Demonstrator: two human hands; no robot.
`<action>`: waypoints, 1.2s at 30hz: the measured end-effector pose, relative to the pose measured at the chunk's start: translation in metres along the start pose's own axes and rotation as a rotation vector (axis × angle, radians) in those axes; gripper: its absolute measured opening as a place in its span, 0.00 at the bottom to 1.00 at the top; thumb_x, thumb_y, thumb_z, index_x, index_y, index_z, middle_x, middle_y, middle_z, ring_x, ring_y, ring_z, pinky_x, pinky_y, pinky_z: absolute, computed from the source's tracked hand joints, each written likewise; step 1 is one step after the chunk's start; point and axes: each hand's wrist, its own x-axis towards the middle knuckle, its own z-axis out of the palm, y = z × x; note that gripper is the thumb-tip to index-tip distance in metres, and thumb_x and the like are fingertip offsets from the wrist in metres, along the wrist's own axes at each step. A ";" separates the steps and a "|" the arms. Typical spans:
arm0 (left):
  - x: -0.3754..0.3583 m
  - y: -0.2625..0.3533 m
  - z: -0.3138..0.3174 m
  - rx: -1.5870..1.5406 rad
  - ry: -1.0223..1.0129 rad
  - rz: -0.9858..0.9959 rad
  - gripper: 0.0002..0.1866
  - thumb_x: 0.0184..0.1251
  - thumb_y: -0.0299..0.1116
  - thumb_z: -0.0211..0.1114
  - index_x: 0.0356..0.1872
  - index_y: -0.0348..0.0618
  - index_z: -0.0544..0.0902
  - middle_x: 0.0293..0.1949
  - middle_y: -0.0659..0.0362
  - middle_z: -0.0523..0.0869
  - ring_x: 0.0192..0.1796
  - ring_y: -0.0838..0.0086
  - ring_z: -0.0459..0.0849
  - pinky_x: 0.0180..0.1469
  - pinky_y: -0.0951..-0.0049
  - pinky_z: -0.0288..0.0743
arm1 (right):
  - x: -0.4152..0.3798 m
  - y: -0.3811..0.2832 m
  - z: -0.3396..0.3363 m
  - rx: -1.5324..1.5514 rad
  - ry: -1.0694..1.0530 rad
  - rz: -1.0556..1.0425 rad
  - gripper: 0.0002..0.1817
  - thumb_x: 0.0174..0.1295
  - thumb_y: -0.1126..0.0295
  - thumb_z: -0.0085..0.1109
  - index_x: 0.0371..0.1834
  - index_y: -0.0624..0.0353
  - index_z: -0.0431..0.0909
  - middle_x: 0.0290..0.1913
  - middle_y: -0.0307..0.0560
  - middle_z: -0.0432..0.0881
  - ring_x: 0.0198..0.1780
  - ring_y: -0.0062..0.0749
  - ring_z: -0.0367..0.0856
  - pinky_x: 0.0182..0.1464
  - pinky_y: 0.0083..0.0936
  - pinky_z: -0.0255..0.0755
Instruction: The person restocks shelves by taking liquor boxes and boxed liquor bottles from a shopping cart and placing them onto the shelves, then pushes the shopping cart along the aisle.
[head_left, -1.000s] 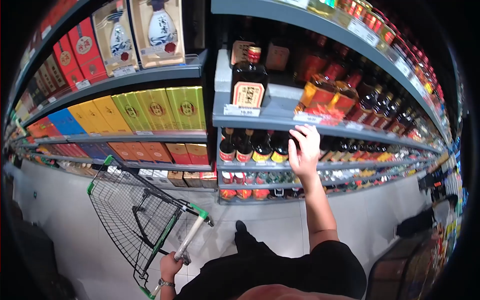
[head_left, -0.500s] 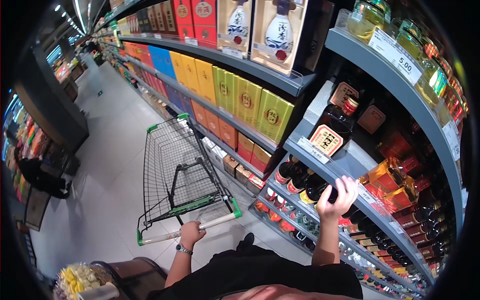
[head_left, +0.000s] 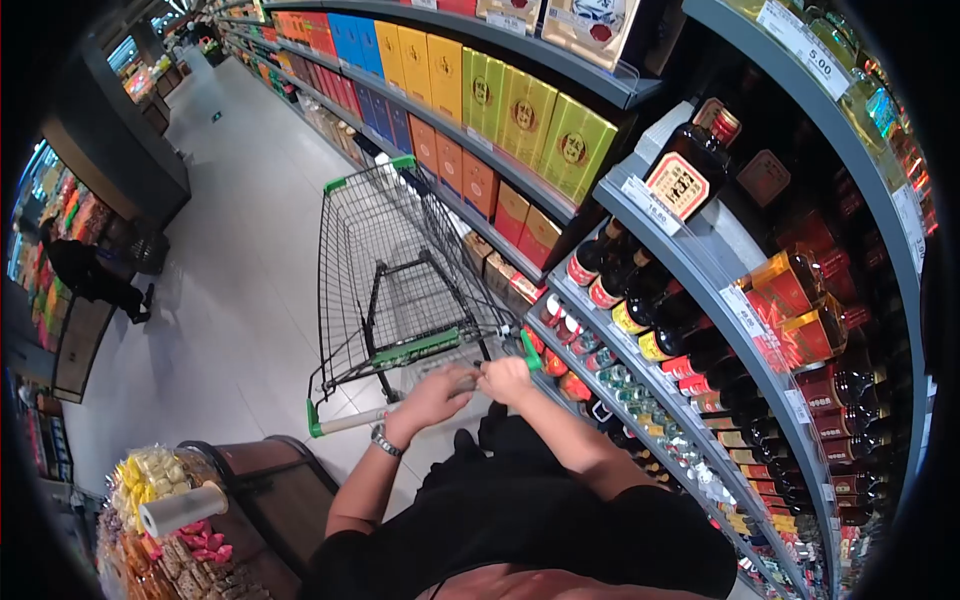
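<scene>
A wire shopping cart [head_left: 400, 270] with green corner caps stands in front of me. My left hand [head_left: 437, 395], with a metal watch at the wrist, lies over the middle of its pale handle [head_left: 352, 421], fingers curved toward the right. Close beside it, my right hand [head_left: 506, 381] is closed at the handle's right part. The fingers of the two hands nearly meet, and whether something small lies between them I cannot make out. Near the right side of the cart, dark bottles with red and yellow labels [head_left: 625, 315] line a curved shelf.
A dark square bottle [head_left: 690, 165] stands on the shelf end at right, above amber bottles [head_left: 800, 300]. Boxed goods [head_left: 520, 115] fill the long shelf ahead. At lower left is a bin of wrapped sweets [head_left: 205, 540] with a plastic roll. A person in black [head_left: 95, 275] is at far left.
My right hand has come down from beside the bottle shelf to the cart handle, and its fingers have closed. My left hand has shifted right along the handle. The view has tilted down.
</scene>
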 end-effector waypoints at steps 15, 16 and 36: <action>0.073 0.345 -0.019 -0.837 -0.164 0.710 0.12 0.74 0.27 0.54 0.50 0.32 0.82 0.44 0.50 0.87 0.47 0.63 0.88 0.48 0.67 0.82 | -0.062 0.066 -0.027 0.062 -0.029 -0.104 0.32 0.68 0.42 0.46 0.26 0.58 0.88 0.29 0.58 0.86 0.38 0.54 0.87 0.42 0.47 0.79; 0.079 0.346 -0.009 -0.772 -0.192 0.814 0.12 0.74 0.27 0.54 0.50 0.32 0.82 0.44 0.50 0.87 0.47 0.63 0.88 0.47 0.67 0.82 | -0.058 0.070 -0.025 -0.028 -0.059 -0.068 0.32 0.67 0.41 0.46 0.26 0.58 0.87 0.29 0.57 0.86 0.38 0.54 0.87 0.43 0.47 0.79; 0.090 0.351 0.049 -0.696 -0.222 0.958 0.12 0.74 0.30 0.55 0.48 0.34 0.83 0.41 0.53 0.87 0.42 0.67 0.88 0.44 0.68 0.82 | -0.066 0.112 -0.024 -0.056 0.011 -0.012 0.26 0.63 0.44 0.50 0.24 0.53 0.87 0.28 0.55 0.86 0.36 0.52 0.87 0.43 0.46 0.79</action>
